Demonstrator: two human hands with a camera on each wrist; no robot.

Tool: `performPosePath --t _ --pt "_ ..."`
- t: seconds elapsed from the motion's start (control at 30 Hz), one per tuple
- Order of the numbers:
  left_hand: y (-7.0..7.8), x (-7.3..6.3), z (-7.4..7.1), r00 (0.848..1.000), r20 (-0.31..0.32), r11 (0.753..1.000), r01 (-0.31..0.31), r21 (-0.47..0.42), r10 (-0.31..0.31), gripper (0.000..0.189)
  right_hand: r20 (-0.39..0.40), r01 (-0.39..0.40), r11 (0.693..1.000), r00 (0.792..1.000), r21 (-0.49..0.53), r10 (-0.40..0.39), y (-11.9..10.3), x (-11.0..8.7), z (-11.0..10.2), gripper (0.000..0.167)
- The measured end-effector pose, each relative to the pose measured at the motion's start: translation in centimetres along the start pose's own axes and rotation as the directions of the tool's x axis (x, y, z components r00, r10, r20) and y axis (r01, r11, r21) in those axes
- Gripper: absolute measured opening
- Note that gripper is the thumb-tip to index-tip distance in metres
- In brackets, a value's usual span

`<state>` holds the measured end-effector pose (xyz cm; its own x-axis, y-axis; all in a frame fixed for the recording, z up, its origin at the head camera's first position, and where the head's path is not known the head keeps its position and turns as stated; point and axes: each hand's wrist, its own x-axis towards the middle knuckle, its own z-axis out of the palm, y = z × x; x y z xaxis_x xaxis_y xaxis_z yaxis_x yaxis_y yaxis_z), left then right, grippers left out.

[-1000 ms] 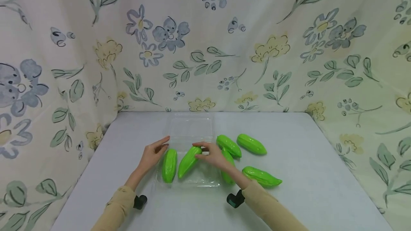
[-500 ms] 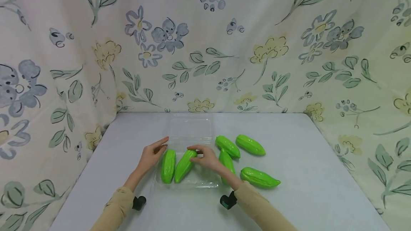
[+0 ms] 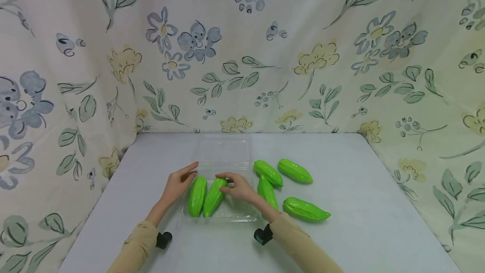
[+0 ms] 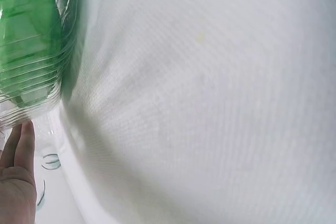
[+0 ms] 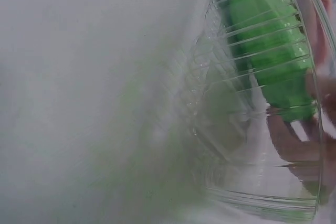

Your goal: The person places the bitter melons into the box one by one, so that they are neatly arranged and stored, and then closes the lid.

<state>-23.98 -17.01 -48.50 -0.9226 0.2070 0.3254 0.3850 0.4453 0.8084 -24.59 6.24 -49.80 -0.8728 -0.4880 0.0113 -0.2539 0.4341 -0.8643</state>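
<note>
A clear plastic clamshell box (image 3: pixel 239 214) lies with its lid folded back on the white table. One long, glossy green vegetable with a tapered end (image 3: pixel 198 197) rests along the box's left side. Beside it, slightly slanted, is a second green vegetable (image 3: pixel 214 199); my right hand (image 3: pixel 238 188) pinches its far end between thumb and fingers. In the right wrist view this vegetable (image 5: pixel 273 40) shows through the ribbed clear wall. My left hand (image 3: pixel 179 185) stays at the box's left side near the hinge, its extended fingertips (image 4: pixel 27 129) against the wall in the left wrist view.
Several more green vegetables lie on the table right of the box: one at the back right (image 3: pixel 295 171), one at the front right (image 3: pixel 306 210), and two close together (image 3: pixel 268 172) near the box. A flowered curtain (image 3: pixel 242 54) hangs behind the table (image 3: pixel 371 231).
My right hand has moved left and slightly nearer with the second vegetable, which now lies closer to the first and less slanted. The left hand has held its place.
</note>
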Motion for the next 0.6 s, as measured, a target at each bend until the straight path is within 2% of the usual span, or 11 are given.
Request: performPosePath --t 0.3,0.47,0.6 --pt "0.04 -0.02 -0.01 1.0 0.006 1.0 0.012 -0.011 -0.012 0.037 0.018 -0.012 0.999 1.0 -0.052 0.013 -0.07 0.54 0.3 0.043" --pt "0.08 0.04 -0.05 1.0 0.008 1.0 0.011 -0.024 -0.011 0.037 0.0 0.017 0.996 1.0 -0.083 -0.017 -0.5 0.85 0.55 0.042" --pt "0.04 0.04 -0.06 1.0 0.01 1.0 0.008 -0.026 -0.008 0.037 -0.021 0.008 0.998 1.0 -0.062 -0.01 -0.64 0.94 0.8 0.041"
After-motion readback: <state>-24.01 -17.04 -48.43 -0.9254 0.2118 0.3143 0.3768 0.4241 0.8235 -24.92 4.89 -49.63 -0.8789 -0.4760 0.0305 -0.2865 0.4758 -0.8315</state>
